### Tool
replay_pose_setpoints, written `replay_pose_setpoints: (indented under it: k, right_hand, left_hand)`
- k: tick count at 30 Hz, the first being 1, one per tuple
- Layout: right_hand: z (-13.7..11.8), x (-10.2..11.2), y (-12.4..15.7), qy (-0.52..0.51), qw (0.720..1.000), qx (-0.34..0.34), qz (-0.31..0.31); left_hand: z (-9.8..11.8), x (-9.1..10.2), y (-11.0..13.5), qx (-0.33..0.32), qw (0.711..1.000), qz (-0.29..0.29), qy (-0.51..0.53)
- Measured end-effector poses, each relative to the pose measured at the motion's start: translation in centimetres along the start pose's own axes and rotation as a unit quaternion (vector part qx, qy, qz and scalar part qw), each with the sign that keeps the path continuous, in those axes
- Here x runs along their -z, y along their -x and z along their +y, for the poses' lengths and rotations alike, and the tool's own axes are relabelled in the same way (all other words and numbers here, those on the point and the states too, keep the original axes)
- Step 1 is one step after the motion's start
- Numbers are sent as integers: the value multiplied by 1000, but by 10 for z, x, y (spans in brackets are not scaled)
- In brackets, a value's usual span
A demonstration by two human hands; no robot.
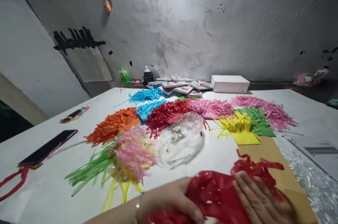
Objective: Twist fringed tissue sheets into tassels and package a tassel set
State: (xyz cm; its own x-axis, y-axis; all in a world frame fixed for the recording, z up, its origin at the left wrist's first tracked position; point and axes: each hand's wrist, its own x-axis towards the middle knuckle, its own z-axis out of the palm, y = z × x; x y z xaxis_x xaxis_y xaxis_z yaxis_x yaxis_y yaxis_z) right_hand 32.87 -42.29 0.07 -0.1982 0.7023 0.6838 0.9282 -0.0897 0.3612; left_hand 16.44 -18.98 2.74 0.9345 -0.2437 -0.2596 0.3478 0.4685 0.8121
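At the near edge of the white table point(216, 150), both my hands lie on a piece of red fringed paper point(216, 192). My left hand point(169, 201), with a bangle on the wrist, grips the paper's left side with the thumb on top. My right hand point(260, 199) rests flat on the paper's right side with its fingers stretched out. The paper lies partly over a brown card sheet point(266, 151). Both hands are blurred by motion.
Piles of fringed paper in orange point(113, 125), blue point(148, 102), red point(165, 114), pink point(211, 107), yellow point(239, 125) and green point(257, 118) cover the table. A clear plastic bag point(179, 141) lies in the middle. A dark phone point(49, 148) sits left, a white box point(229, 84) and small booklets point(182, 86) by the wall.
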Motion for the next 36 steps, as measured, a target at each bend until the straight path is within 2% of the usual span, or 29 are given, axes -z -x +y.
replay_pose_setpoints:
  k: [1,2,3,4,5,7,8,10,13,15,17,19,22,24,30,36]
  right_hand:
    - [-14,-15,3,-5,1000,17,-18]
    - [-29,-30,6,-22,999,34,-29]
    - [-45,-46,9,-42,999,-15,-6]
    - [-61,-59,11,-75,995,-55,23]
    - [-76,-70,12,-108,992,-60,34]
    - [-97,-84,14,-151,984,-87,45]
    - [-103,-86,14,-164,982,-85,36]
    - [-105,-84,13,-173,982,-72,1]
    - [-90,-71,15,-174,982,-68,-23]
    - [-76,-61,18,-180,982,-36,-54]
    - [-66,-52,23,-192,977,-20,-90]
    - [-61,-45,26,-207,972,-45,-105]
    - [-62,-39,25,-215,966,-98,-102]
    - [-64,-36,18,-216,965,-118,-88]
    - [-58,-33,-10,-259,958,-109,-65]
    - [-56,-28,-15,-275,951,-121,-73]
  left_hand:
    - [5,14,15,24,998,43,-47]
    - [11,27,30,36,985,113,-122]
    - [17,39,46,33,956,196,-215]
    - [21,47,61,36,914,253,-315]
    - [24,51,75,29,866,296,-403]
    - [23,47,92,-26,756,351,-552]
    - [18,41,95,-64,707,357,-607]
    - [0,24,87,-151,638,316,-686]
    - [-33,8,58,-250,608,159,-736]
    - [-48,6,39,-220,624,128,-739]
    - [-53,9,30,-172,664,132,-716]
    - [-50,14,29,-161,703,140,-679]
    - [-42,17,34,-174,735,149,-638]
    - [-40,17,36,-167,744,155,-628]
    - [-41,15,43,-150,754,149,-621]
    - [-35,12,50,-146,756,144,-622]
